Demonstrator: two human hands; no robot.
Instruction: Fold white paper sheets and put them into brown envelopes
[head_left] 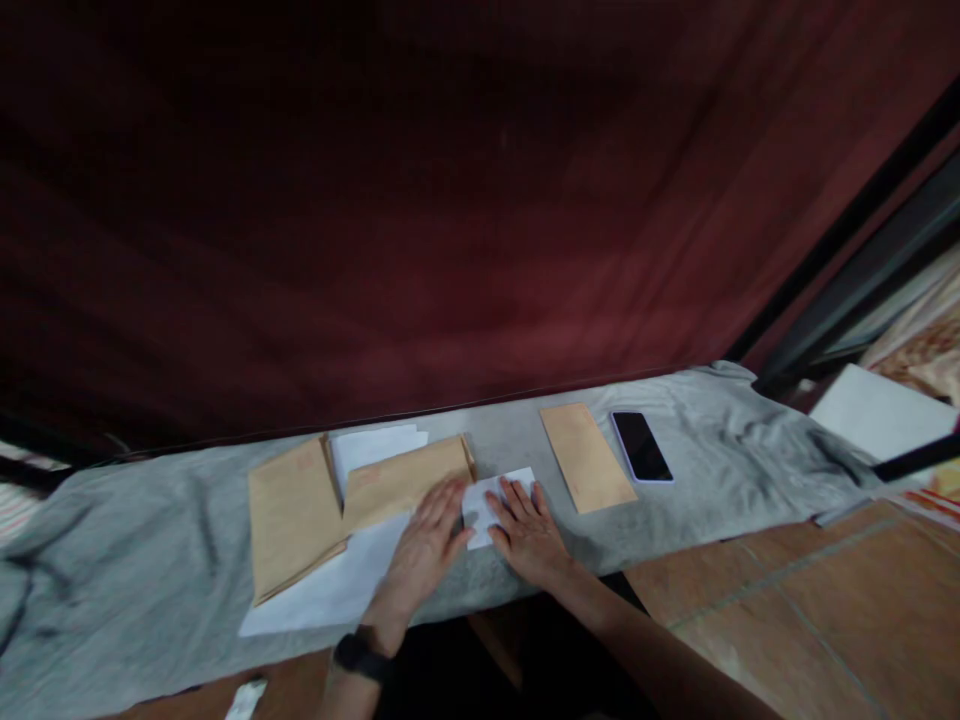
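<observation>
A small white sheet of paper point(475, 503), seemingly folded, lies between my hands on the grey cloth. My right hand point(531, 535) rests flat on it with the fingers spread. At the paper's left edge is my left hand point(426, 545), its fingers stretched out and lying flat, partly over the near end of a stack of brown envelopes point(401, 482). Whether the left fingertips press on the paper or on the envelopes, I cannot tell. To the right of the paper lies a single brown envelope point(586, 455).
More brown envelopes point(294, 510) lie at the left, over larger white sheets point(315, 600). A phone point(641, 446) with a pale purple edge sits right of the single envelope. The grey cloth point(150, 560) covers a narrow bench against a dark red panel point(480, 250).
</observation>
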